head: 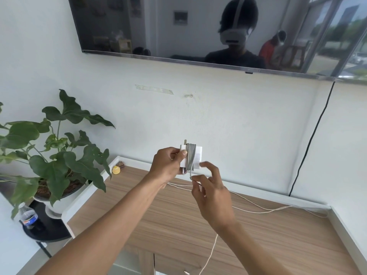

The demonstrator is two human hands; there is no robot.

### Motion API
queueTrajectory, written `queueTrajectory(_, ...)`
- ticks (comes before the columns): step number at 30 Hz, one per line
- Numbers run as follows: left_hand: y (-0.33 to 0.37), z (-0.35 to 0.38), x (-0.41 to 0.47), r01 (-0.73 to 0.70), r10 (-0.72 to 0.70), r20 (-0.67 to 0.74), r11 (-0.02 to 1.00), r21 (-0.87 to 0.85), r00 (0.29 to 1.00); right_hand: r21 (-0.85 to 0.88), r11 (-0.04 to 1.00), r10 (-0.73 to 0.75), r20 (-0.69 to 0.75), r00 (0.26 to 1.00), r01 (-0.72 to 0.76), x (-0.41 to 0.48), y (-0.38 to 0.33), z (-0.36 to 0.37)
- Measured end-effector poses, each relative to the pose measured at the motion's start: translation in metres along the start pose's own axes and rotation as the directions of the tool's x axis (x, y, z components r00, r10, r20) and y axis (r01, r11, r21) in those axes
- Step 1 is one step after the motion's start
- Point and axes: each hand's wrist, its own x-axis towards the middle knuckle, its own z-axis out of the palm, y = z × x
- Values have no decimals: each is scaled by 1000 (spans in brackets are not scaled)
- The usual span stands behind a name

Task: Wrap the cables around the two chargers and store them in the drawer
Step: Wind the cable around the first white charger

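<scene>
- The white charger [197,155] is held up in the air above the far part of the wooden cabinet top [178,225], close in front of the wall.
- Its metal prong sticks straight up from the top left corner. The face toward the camera looks nearly square, so its long axis is hard to tell.
- The grey cable [191,155] is wound round the block in tight upright turns, top to bottom, about the middle of the face. A short tail hangs from the lower edge.
- The left hand [168,163] grips the charger by its left side, with the thumb pressed on the front just beside the coils.
- The right hand [210,193] is just below and to the right. Its thumb and forefinger pinch the grey tail, and the other fingers are loosely spread.
- A white cable [258,210] lies on the wood under the hands and runs right to the far right corner. One strand drops over the near edge.
- Open wood shows near and right of the hands, bounded by a raised white rim [341,231] along the far and right sides.
- At the left edge is a potted plant [55,155], with a small yellow object [116,170] at the far left corner and a bottle [29,217] lower down.
- A television [158,26] hangs on the wall above, and a black cord [309,145] runs down on the right.
</scene>
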Motion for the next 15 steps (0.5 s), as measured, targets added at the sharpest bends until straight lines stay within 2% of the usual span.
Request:
queueTrajectory(5,0,1,1,41,-41,5,995,-92,999,-23,997,-76,91,993,79,8,7,-5)
queueTrajectory(11,2,1,1,15,-16,-8,998,-55,1000,-88,991,-97,69,993,103,6,4,-5)
queueTrajectory(15,1,-1,0,70,-71,-12,992,-105,997,-52,991,-119,67,991,122,6,3,-2)
